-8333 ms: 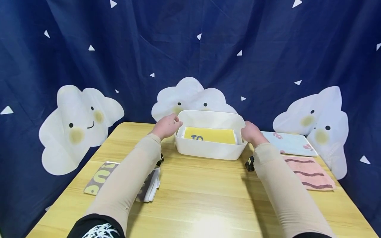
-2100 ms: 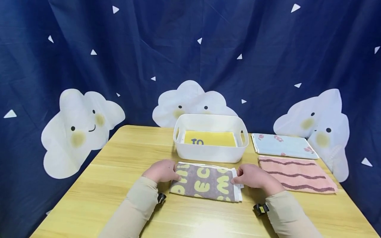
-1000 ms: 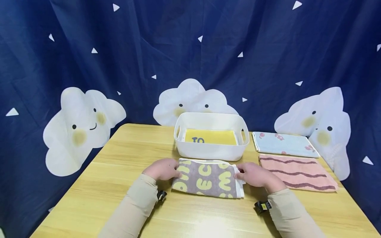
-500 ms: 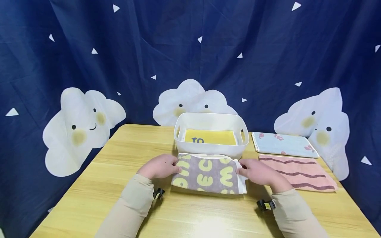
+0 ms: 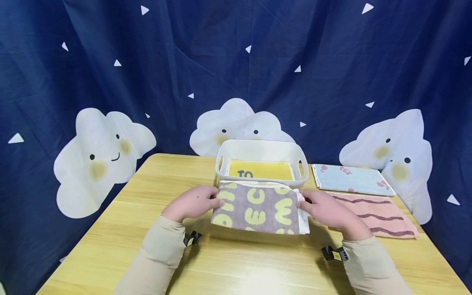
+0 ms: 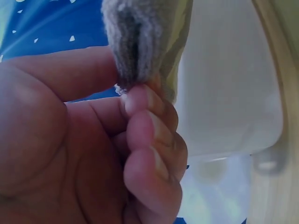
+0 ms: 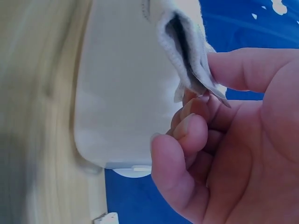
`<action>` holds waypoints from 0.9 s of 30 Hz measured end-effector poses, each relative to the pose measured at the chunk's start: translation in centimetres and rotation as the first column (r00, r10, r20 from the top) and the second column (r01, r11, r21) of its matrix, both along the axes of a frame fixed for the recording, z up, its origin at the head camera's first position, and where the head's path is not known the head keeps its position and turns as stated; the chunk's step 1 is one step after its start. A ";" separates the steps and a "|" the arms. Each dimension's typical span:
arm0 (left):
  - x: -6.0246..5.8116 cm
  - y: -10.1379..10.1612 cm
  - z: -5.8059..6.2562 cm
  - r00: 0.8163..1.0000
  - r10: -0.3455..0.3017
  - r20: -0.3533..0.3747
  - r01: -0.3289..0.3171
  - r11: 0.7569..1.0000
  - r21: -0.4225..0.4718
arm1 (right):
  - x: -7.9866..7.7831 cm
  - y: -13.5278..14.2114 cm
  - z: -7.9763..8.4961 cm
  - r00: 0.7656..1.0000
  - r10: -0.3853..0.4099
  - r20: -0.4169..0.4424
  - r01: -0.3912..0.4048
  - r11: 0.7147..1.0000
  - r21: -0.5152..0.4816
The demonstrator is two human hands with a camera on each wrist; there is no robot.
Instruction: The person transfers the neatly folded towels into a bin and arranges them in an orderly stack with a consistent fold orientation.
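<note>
A folded grey-purple towel with yellow letters hangs just above the table, in front of the white basket. My left hand pinches its left end between thumb and fingers; the left wrist view shows the folded layers of the towel in that pinch. At the other end my right hand pinches the white edge, and in the right wrist view the towel is clasped by thumb and fingertips. Inside the basket lies a yellow towel with blue letters. The lifted towel hides part of the basket's front wall.
Right of the basket lies a folded light blue towel with pink flowers. Nearer to me is a folded pink towel with dark wavy stripes, its left part behind my right hand. A dark blue curtain hangs behind the wooden table.
Earlier both hands were at the basket's ends and the grey-purple towel lay at left. It then lay before the basket; now both hands have raised it off the table, towards the basket.
</note>
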State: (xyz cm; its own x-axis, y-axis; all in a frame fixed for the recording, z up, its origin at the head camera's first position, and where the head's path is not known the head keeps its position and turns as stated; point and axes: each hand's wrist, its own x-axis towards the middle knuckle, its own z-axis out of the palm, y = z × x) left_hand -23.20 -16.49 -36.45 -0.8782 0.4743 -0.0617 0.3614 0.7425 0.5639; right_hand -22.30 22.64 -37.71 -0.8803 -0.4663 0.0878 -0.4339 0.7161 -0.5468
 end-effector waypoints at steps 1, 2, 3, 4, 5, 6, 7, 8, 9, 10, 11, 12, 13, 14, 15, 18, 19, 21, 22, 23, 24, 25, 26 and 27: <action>0.0 -0.1 0.1 1.000 0.000 -0.003 0.000 1.000 0.009 | 0.1 0.0 0.1 1.000 -0.006 -0.002 0.006 1.000 -0.005; 0.1 -0.1 0.3 1.000 0.001 -0.005 -0.001 1.000 0.022 | 0.1 0.0 0.2 1.000 -0.012 -0.005 0.012 1.000 -0.012; 0.0 -0.1 0.4 1.000 0.005 -0.005 -0.005 0.999 0.032 | 0.2 0.0 0.4 1.000 -0.021 -0.005 0.021 1.000 -0.018; 0.0 -0.2 0.4 1.000 0.010 -0.003 -0.009 0.999 0.045 | 0.2 0.0 0.5 1.000 -0.031 -0.004 0.031 0.999 -0.025; 0.0 -0.2 0.5 1.000 0.010 -0.003 -0.010 0.998 0.057 | 0.3 0.0 0.5 0.999 -0.038 -0.005 0.038 0.999 -0.032; 0.0 -0.2 0.6 1.000 0.011 -0.002 -0.011 0.998 0.068 | 0.3 0.0 0.6 0.999 -0.044 -0.005 0.044 0.998 -0.038; -0.1 -0.2 0.6 1.000 0.013 -0.002 -0.013 0.997 0.079 | 0.3 0.1 0.7 0.999 -0.049 -0.004 0.049 0.998 -0.043; -0.1 -0.2 0.6 1.000 0.014 -0.004 -0.014 0.996 0.088 | 0.3 0.1 0.7 0.999 -0.054 -0.002 0.054 0.997 -0.050; -0.1 -0.2 0.6 1.000 0.015 -0.009 -0.014 0.996 0.093 | 0.3 0.1 0.7 0.998 -0.060 -0.001 0.059 0.997 -0.054; -0.2 -0.2 0.6 1.000 0.014 -0.012 -0.013 0.995 0.098 | 0.4 0.1 0.8 0.998 -0.064 0.002 0.064 0.996 -0.060; -0.2 -0.2 0.6 1.000 0.015 -0.015 -0.013 0.995 0.101 | 0.4 0.1 0.8 0.998 -0.066 0.006 0.067 0.996 -0.064; -0.2 -0.2 0.6 1.000 0.019 -0.018 -0.017 0.994 0.104 | 0.4 0.0 0.8 0.998 -0.069 0.011 0.069 0.995 -0.069; -0.2 -0.2 0.6 1.000 0.021 -0.023 -0.019 0.994 0.104 | 0.3 0.0 0.8 0.997 -0.072 0.018 0.073 0.994 -0.075; -0.2 -0.2 0.6 0.999 0.020 -0.030 -0.017 0.995 0.103 | 0.3 0.0 0.8 0.997 -0.077 0.021 0.078 0.994 -0.082; -0.2 -0.1 0.5 0.999 0.022 -0.035 -0.018 0.995 0.102 | 0.3 0.0 0.8 0.997 -0.079 0.021 0.081 0.993 -0.087; -0.3 0.0 0.5 0.998 0.025 -0.057 -0.019 0.995 0.097 | 0.1 -0.1 0.9 0.996 -0.088 0.012 0.089 0.992 -0.093; -0.3 0.0 0.5 0.998 0.024 -0.064 -0.018 0.995 0.094 | 0.1 -0.1 0.9 0.996 -0.091 0.004 0.091 0.991 -0.095; -0.4 0.3 0.5 0.997 0.019 -0.074 -0.012 0.996 0.085 | 0.0 0.0 1.1 0.995 -0.100 -0.015 0.098 0.991 -0.089; -0.5 0.3 0.5 0.997 0.017 -0.080 -0.010 0.997 0.079 | -0.1 0.0 1.2 0.995 -0.102 -0.018 0.101 0.991 -0.085; -0.6 0.4 0.6 0.996 0.015 -0.084 -0.009 0.997 0.072 | -0.2 0.1 1.3 0.994 -0.105 -0.023 0.102 0.991 -0.083; -0.8 0.5 0.7 0.996 0.015 -0.088 -0.009 0.998 0.066 | -0.3 0.1 1.4 0.994 -0.109 -0.023 0.106 0.991 -0.082; -1.0 0.6 0.8 0.995 0.015 -0.094 -0.009 0.998 0.056 | -0.5 0.1 1.5 0.993 -0.113 -0.024 0.110 0.991 -0.079; -1.2 0.7 0.9 0.995 0.017 -0.099 -0.013 0.999 0.048 | -0.7 0.1 1.6 0.993 -0.116 -0.025 0.114 0.991 -0.074; -1.4 0.7 1.0 0.995 0.022 -0.101 -0.018 0.999 0.043 | -0.9 0.1 1.8 0.993 -0.118 -0.028 0.115 0.991 -0.072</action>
